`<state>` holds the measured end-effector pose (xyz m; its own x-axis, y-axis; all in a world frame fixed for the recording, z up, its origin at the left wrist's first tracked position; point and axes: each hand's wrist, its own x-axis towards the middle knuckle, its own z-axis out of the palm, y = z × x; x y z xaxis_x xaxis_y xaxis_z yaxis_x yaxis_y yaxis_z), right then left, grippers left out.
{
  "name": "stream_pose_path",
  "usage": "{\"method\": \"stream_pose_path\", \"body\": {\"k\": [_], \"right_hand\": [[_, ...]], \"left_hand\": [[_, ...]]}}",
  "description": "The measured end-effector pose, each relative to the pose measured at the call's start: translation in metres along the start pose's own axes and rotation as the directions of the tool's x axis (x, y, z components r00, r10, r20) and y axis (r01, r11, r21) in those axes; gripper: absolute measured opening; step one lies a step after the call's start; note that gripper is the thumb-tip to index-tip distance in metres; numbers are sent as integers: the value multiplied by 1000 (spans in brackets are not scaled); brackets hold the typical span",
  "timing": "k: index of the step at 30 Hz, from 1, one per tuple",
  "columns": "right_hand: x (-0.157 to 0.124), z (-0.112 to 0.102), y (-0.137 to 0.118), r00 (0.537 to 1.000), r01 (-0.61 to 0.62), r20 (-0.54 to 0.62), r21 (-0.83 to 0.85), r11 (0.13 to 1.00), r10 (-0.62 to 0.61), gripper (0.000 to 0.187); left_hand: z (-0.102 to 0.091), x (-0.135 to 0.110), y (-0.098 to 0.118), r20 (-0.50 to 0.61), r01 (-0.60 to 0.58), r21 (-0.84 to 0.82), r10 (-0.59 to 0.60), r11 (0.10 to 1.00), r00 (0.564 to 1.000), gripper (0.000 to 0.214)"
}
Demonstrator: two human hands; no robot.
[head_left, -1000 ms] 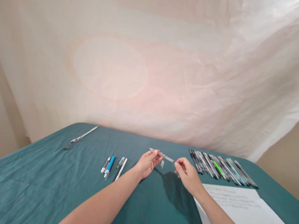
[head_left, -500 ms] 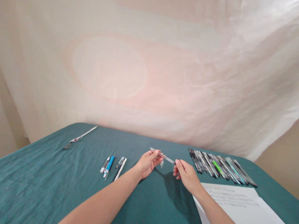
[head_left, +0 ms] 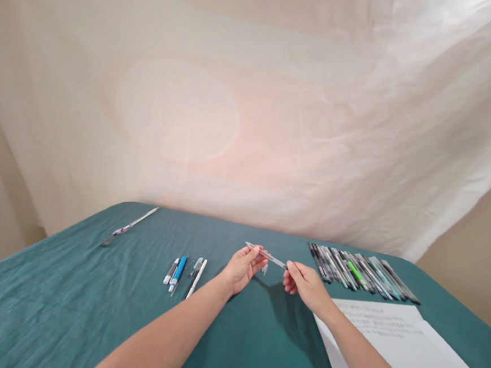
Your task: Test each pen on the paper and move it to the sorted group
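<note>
A slim pen [head_left: 274, 259] with a clear barrel is held above the cloth, slanting down to the right. My left hand [head_left: 242, 270] pinches it near its pale left end between thumb and fingers. At its dark right end, the thumb and fingers of my right hand [head_left: 303, 284] are closed on it. Just under my left fingertips shows a small clear piece [head_left: 265, 269], perhaps a cap; whether it is held or lies on the cloth I cannot tell.
On the green cloth [head_left: 62, 300], several pens lie in a row [head_left: 360, 272] at the right, one bright green. White paper sheets [head_left: 418, 362] with writing lie nearer. Left of my hands are a blue pen [head_left: 178, 273] and a white pen [head_left: 196, 279]. A long thin item [head_left: 134, 223] lies far left.
Both hands keep the same grip on the pen. The whole view has shifted very slightly; nothing on the table has moved.
</note>
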<state>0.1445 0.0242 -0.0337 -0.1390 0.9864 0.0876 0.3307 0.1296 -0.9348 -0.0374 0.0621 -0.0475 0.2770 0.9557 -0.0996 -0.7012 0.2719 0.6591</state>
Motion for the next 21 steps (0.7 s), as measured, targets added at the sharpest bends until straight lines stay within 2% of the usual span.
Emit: {"method": "stream_pose_path", "body": {"k": [4,7,10,14,17,21], "right_hand": [[-1,-1,-4,999,45,-14,43,998,-44,41],[-1,-2,-5,995,101,-28,9,995,-101,37],[-1,-1,-3,995,83,-52,-27,996,-84,40],[-1,0,-1,999,24,-32,25,999,-23,47],[0,-3,-1,999,30,-25,36,999,-29,40],[-1,-6,-4,995,98,-5,-15,995,-98,30]], "left_hand": [[1,0,0,-13,-6,-3,5,1000,1000,6],[2,-1,0,-16,-3,-4,3,1000,1000,6],[2,-1,1,-5,6,-2,-6,1000,1000,7],[3,-1,1,-3,5,1,-5,1000,1000,8],[2,-1,1,-10,-8,1,8,1000,1000,7],[3,-1,1,2,-11,4,11,1000,1000,7]]}}
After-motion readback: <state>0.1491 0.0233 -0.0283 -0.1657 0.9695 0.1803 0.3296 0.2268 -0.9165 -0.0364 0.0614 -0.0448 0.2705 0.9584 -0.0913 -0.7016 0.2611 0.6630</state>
